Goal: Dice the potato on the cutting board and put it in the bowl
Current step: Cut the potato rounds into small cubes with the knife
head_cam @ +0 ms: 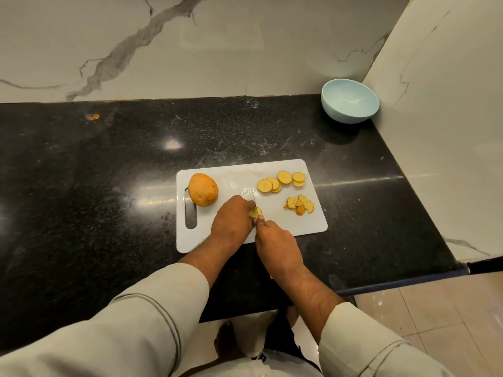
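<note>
**A:** So here's where we're at. White board (275,170) on the black counter (109,159), and everything sits relative to that board. Whole potato (203,189) is at the board's left end, right by the handle slot (190,213). Round slices (281,181) are fanned along the far edge toward the right, some overlapping. A small heap of peel scraps (300,205) lies nearer us, right side of the board.

**B:** And the hands?

**A:** Our left hand (232,219) is over the middle of the board, fingers curled down and bunched together on a small potato piece (255,211), pinning it. Our right hand (277,242) is at the near edge of the board, fingers wrapped round a knife (254,200) with the thumb up top. The handle is hidden in the fist; the thin blade runs away from us, right beside the left fingertips, on that piece.

**B:** Bowl?

**A:** Pale blue bowl (349,101) is well off the board, far right, tucked in the corner where the marble walls meet. We can't see any potato in it.
</note>
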### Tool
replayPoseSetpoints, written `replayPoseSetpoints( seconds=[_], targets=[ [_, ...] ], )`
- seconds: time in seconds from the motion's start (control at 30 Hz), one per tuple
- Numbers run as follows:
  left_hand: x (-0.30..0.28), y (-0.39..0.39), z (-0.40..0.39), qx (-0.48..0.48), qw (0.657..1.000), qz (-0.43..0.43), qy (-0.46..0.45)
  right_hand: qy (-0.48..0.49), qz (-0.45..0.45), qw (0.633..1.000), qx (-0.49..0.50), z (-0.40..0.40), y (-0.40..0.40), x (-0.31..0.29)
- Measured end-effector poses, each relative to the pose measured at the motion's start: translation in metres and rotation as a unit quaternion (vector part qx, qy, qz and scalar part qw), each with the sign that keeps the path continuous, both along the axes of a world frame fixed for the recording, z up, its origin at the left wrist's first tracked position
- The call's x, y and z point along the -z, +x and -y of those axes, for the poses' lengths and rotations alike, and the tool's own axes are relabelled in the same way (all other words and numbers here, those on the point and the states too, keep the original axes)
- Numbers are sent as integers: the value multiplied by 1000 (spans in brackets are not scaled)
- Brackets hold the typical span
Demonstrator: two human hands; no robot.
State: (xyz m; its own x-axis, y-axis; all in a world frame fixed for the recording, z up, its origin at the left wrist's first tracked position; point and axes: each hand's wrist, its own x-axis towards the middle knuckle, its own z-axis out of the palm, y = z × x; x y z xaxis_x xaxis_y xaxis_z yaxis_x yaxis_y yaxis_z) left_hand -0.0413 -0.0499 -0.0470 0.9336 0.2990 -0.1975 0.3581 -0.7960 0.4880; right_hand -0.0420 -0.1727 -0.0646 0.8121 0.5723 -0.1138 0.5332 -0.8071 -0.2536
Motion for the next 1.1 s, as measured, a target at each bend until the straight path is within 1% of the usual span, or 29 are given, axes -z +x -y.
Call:
replayPoseSetpoints(
  seconds=[0.17, 0.33, 0.57, 0.77, 0.83, 0.97, 1.1],
  targets=[
    [-3, 3, 1, -34, 999, -10, -22, -20, -12, 1000, 0, -1, 7, 2],
    [-6, 6, 1, -42, 999, -20, -18, -25, -36, 999, 12, 0, 7, 2],
    [-5, 9, 0, -54, 997, -28, -38, -42, -46, 998, -10, 19, -12, 0],
    [1, 6, -5, -72, 993, -15, -89, -35, -87, 996, -6, 37, -33, -4],
    [3, 5, -6, -69, 993, -15, -99, -22, -84, 996, 1, 44, -39, -5],
    [6, 3, -7, -81, 990, -17, -113, 25, -50, 998, 11, 45, -36, -11],
    [7, 0, -4, -102, 987, -1, -127, 14, -26, 1000, 3, 27, -17, -14]
  ],
)
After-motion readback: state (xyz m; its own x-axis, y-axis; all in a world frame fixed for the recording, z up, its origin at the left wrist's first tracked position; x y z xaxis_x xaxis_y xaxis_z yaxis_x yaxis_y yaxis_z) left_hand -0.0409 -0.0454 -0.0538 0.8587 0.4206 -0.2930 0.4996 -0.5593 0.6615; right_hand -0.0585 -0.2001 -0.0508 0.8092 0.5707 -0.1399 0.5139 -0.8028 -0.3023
